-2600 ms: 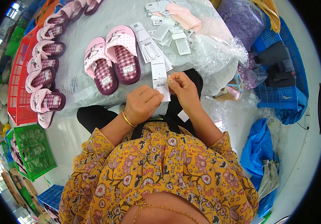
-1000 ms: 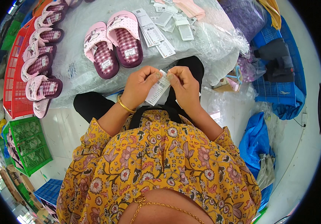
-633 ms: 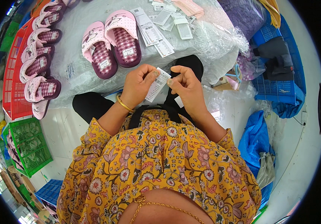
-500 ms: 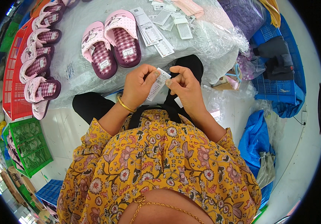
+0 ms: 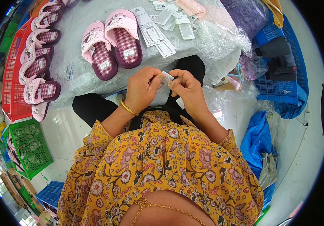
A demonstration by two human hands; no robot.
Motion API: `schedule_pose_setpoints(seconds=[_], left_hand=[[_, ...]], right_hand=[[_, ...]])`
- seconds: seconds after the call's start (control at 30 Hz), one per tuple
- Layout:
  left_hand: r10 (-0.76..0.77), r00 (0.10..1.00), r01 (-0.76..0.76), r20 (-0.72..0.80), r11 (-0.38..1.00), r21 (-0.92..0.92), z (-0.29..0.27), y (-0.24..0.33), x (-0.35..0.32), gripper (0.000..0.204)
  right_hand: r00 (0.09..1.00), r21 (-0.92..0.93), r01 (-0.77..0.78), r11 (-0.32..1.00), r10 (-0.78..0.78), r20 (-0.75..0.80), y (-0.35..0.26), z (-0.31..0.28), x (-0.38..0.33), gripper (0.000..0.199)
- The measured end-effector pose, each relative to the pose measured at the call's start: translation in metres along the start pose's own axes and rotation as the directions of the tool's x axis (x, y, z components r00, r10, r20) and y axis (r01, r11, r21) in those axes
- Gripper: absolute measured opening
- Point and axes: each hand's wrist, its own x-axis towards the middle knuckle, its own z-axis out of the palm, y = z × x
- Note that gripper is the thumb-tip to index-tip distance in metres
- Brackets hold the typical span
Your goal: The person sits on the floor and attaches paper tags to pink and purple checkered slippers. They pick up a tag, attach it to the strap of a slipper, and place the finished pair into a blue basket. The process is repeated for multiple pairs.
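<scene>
Above my lap, my left hand [image 5: 142, 89] and my right hand [image 5: 188, 89] both pinch a small white printed label [image 5: 165, 78] between thumb and forefinger. The fingers of both hands are closed, and they cover much of the label. A pair of pink slippers with dark red plaid insoles lies just beyond on the plastic-covered table; the left slipper [image 5: 101, 56] touches the right slipper [image 5: 126, 43]. Beside them rest long white label strips [image 5: 150, 27], partly overlapping. Farther right is a loose pile of small white tags [image 5: 185, 28].
More pink slippers [image 5: 43, 91] line the table's left side, by a red crate [image 5: 13, 83]. A green crate [image 5: 30, 147] stands below. On the right are a blue basket [image 5: 299, 49] with dark items, crumpled clear plastic [image 5: 222, 45] and a blue bag [image 5: 257, 139].
My left fingers have moved up and right along the label, closer to my right hand. Less of the label shows now, and its lower part is hidden.
</scene>
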Motion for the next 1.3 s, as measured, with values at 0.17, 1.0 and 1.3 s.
schedule_pose_setpoints(seconds=[0.17, 1.0, 1.3], left_hand=[[0.084, 0.996, -0.084, 0.008, 0.994, 0.075, 0.0, 0.002, 0.001, 0.007], [-0.192, 0.969, 0.218, 0.155, 0.959, -0.179, -0.001, -0.014, 0.008, 0.01], [-0.113, 0.957, 0.142, 0.267, 0.986, -0.091, -0.001, 0.019, 0.049, 0.013]], right_hand=[[1.0, 0.042, -0.007, 0.999, 0.007, -0.008, 0.001, 0.0, 0.002, 0.024], [0.934, -0.602, 0.348, 0.719, -0.213, 0.286, -0.008, -0.024, 0.001, 0.024], [0.982, -0.163, 0.181, 0.97, -0.187, -0.025, -0.014, -0.02, 0.019, 0.015]])
